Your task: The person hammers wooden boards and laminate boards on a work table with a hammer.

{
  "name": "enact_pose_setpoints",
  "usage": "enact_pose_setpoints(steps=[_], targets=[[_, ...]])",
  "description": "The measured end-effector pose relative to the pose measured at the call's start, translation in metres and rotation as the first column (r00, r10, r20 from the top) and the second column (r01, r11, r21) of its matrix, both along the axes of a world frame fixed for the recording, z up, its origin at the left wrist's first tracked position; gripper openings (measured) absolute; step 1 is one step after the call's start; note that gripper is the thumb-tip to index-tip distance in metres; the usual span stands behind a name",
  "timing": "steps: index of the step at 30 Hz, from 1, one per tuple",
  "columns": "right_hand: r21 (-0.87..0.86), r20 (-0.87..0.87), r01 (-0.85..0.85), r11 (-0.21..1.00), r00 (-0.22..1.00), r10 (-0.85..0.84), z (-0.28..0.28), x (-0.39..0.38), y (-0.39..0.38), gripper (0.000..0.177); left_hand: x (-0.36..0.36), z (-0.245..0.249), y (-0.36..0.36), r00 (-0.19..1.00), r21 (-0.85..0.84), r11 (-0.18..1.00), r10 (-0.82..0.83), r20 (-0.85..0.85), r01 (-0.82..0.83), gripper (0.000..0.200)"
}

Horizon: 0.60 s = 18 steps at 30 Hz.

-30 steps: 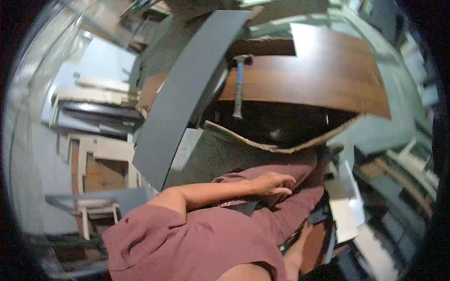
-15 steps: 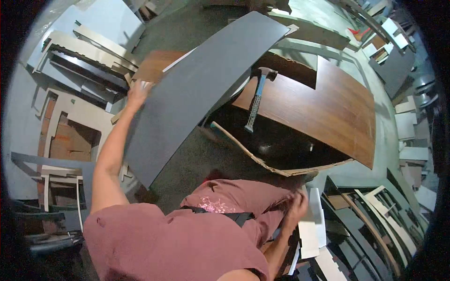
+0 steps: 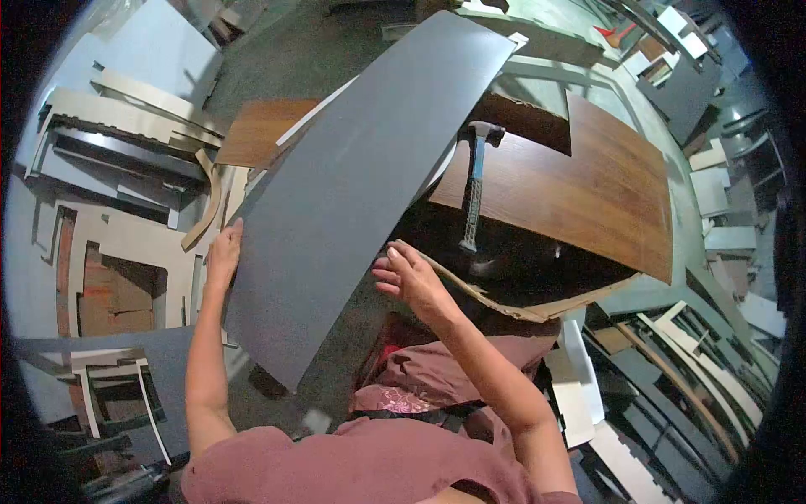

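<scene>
A long grey panel [image 3: 353, 168] slants across the middle of the view, over other boards. My left hand [image 3: 223, 254] is closed on its left edge, with the fingertips at the rim. Close to the panel's right edge is my right hand [image 3: 413, 281], its fingers loosely bent and apart, with nothing visible between them. Just beyond it lies a wood-grain board [image 3: 588, 193] with a torn, ragged cardboard-like edge [image 3: 520, 314]. A hammer [image 3: 474, 189] with a blue and grey handle rests across this board, its head towards the far side.
Another brown wood-grain board [image 3: 264, 130] sticks out beyond the grey panel's left side. Cut pale frames [image 3: 168, 252] and strips are piled at the left. Offcuts [image 3: 680, 370] lean in a stack at the lower right, and more scraps lie along the right side.
My right hand has come up from beside my leg to the grey panel's right edge. My left hand has slid nearer along the left edge, and the panel's near end has shifted slightly towards me.
</scene>
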State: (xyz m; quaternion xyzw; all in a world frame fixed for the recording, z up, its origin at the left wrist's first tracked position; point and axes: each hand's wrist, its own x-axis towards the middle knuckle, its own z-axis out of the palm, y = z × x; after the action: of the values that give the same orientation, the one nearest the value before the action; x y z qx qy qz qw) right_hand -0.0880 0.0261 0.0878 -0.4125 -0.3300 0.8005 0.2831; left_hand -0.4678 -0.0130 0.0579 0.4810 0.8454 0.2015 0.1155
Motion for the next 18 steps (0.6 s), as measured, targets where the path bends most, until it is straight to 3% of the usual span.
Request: enact_pose_setpoints(steps=[5, 7, 10, 15, 17, 18], targets=[[-0.054, -0.151, -0.029, 0.998, 0.988, 0.021, -0.010, -0.005, 0.013, 0.053, 0.022, 0.013, -0.008, 0.998, -0.114, 0.992, 0.055, 0.040, -0.050, 0.078], [-0.063, -0.170, -0.039, 0.997, 0.985, 0.027, -0.003, -0.005, 0.013, 0.055, 0.023, 0.009, -0.008, 0.988, -0.011, 0.989, 0.150, 0.041, -0.150, 0.079], [-0.083, -0.167, -0.013, 0.996, 0.986, -0.001, -0.001, -0.002, 0.011, 0.060, 0.030, 0.013, -0.014, 0.993, 0.049, 0.993, 0.113, -0.034, -0.111, 0.079], [-0.102, -0.174, -0.025, 0.994, 0.985, 0.007, 0.034, 0.020, -0.009, 0.067, 0.031, 0.025, -0.037, 0.992, 0.001, 0.993, 0.117, 0.036, -0.117, 0.077], [-0.031, -0.154, -0.046, 0.998, 0.987, 0.041, 0.036, 0.034, -0.022, 0.065, 0.030, 0.020, -0.048, 0.977, -0.040, 0.989, 0.147, 0.157, -0.143, 0.076], [-0.004, -0.121, -0.017, 1.000, 0.993, 0.016, 0.043, 0.042, -0.028, 0.052, 0.035, 0.019, -0.052, 0.978, -0.041, 0.990, 0.140, 0.157, -0.135, 0.076]])
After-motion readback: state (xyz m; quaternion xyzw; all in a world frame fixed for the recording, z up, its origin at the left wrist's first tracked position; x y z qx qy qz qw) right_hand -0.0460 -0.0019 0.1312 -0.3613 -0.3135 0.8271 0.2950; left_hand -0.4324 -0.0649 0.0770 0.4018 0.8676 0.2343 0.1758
